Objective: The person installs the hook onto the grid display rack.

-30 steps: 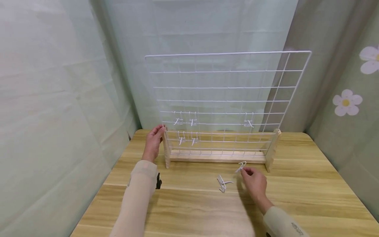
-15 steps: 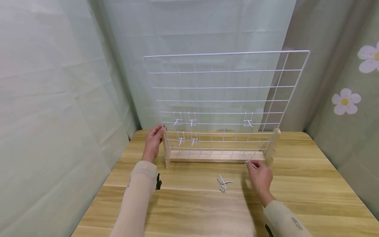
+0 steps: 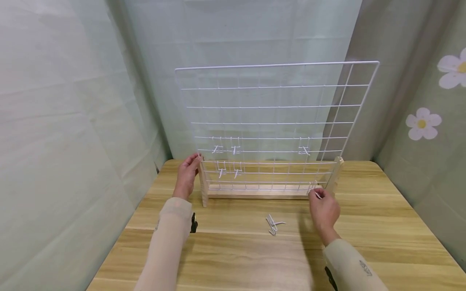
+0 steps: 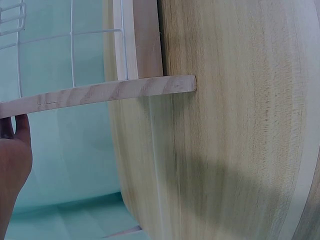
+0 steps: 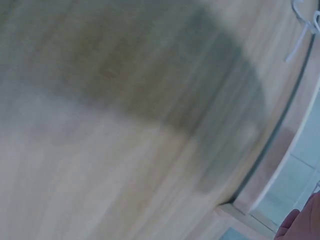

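A white wire grid panel (image 3: 276,64) stands upright in a pale wooden base (image 3: 255,196). At its left end, my left hand (image 3: 186,178) grips the top of the wooden upright (image 3: 204,186); the left wrist view shows finger and thumb tips of that hand (image 4: 14,160) against the upright (image 4: 110,92). My right hand (image 3: 325,208) pinches a white wire hook (image 3: 318,195) in front of the grid's lower right, its prongs at the low wires. Whether the prongs touch the wires, I cannot tell. Fingers partly cover this hook.
Several white hooks hang on the grid, among them an upper left hook (image 3: 217,149), a lower left hook (image 3: 238,173) and a right hook (image 3: 303,150). One loose hook (image 3: 272,224) lies on the wooden table (image 3: 233,258). Pale curtains (image 3: 73,141) surround the table.
My right hand has carried the hook to the right and away from me, from above the table to the grid's lower right. The left hand stays on the upright.
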The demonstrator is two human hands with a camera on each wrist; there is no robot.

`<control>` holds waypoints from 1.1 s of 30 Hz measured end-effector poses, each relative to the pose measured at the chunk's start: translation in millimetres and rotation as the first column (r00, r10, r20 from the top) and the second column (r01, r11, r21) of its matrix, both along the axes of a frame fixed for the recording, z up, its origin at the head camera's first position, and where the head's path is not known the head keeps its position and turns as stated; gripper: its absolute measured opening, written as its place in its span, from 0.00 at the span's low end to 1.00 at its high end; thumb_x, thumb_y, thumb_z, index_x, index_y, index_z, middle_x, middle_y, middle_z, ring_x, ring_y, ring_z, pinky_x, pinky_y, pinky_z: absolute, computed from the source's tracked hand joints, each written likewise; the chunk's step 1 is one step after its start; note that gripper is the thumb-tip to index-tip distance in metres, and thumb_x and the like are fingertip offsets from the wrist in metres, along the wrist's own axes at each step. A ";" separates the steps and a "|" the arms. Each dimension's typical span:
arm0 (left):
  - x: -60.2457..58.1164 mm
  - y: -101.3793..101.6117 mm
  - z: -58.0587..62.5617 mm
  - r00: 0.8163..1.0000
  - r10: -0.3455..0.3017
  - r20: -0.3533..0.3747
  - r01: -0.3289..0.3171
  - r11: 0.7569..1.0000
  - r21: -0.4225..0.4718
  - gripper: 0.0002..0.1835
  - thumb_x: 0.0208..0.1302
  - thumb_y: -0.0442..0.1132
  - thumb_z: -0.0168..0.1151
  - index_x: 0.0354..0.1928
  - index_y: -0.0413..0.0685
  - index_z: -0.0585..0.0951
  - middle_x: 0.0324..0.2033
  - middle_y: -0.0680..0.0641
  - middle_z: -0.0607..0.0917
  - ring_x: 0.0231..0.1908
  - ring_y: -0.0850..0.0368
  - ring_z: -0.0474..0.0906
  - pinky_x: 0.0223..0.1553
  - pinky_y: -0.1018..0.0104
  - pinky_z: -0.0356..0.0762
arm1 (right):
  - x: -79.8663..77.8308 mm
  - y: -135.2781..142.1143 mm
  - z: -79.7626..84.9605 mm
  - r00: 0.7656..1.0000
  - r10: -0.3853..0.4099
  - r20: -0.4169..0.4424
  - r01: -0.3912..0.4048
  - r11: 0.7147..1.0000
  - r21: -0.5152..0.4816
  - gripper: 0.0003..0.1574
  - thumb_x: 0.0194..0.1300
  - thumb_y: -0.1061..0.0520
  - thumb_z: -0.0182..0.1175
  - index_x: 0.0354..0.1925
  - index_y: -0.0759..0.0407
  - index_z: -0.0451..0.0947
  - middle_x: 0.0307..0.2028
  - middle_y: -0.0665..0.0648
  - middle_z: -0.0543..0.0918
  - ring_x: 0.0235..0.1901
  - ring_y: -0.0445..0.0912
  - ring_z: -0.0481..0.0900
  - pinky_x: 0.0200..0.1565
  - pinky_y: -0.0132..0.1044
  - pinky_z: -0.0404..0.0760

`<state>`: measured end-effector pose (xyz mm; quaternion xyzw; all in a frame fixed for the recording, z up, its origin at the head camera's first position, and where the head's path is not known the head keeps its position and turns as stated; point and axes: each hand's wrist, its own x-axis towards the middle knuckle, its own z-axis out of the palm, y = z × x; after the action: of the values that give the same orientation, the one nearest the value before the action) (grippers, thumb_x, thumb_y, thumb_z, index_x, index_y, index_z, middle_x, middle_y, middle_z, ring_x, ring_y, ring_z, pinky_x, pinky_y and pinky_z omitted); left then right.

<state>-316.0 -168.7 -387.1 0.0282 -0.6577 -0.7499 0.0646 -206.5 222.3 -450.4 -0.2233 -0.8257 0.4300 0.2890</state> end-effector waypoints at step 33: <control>-3.2 -2.1 -0.3 1.000 -0.011 0.022 0.010 0.999 0.042 0.20 0.76 0.40 0.53 0.64 0.38 0.71 0.63 0.44 0.73 0.59 0.56 0.70 0.68 0.57 0.62 | -20.8 7.5 63.0 0.988 -0.132 -0.076 0.130 0.991 -0.032 0.16 0.63 0.49 0.56 0.36 0.59 0.84 0.37 0.60 0.87 0.40 0.59 0.82 0.39 0.53 0.70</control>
<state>-319.3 -170.9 -387.4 0.0345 -0.6426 -0.7636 0.0525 -227.3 229.7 -387.4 -0.2641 -0.7913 0.4297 0.3457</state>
